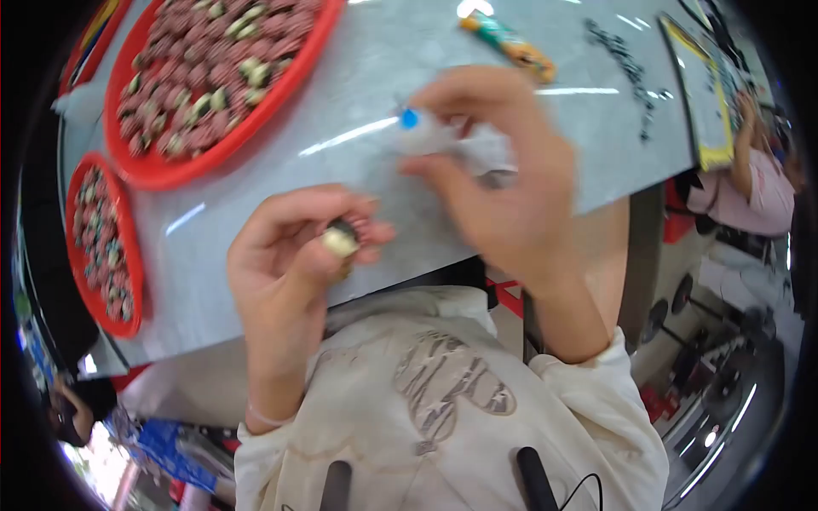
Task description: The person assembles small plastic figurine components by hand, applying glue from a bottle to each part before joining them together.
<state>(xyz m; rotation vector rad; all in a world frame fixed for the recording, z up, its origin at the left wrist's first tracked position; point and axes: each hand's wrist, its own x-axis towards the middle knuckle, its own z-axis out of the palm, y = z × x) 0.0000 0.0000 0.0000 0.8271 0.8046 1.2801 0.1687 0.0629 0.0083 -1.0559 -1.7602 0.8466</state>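
My left hand point(277, 247) is closed, with its thumb and fingers pinching a small pink, cream and dark piece point(341, 242) above the table. To its upper right, my right hand point(520, 162) is blurred by motion. Its thumb and forefinger are round a small white bottle with a blue tip point(419, 134), and the tip points left. Something whitish and crumpled point(488, 149) shows inside the curl of the same hand; I cannot make out what it is. The bottle and the small piece are apart.
A large red tray point(158, 176) of pink and cream pieces lies at upper left, a smaller red tray point(134, 289) below it. Beyond my right hand are a teal and orange tube point(511, 47), dark small parts point(626, 68) and a yellow-edged tray point(716, 156). Another person point(750, 192) sits far right.
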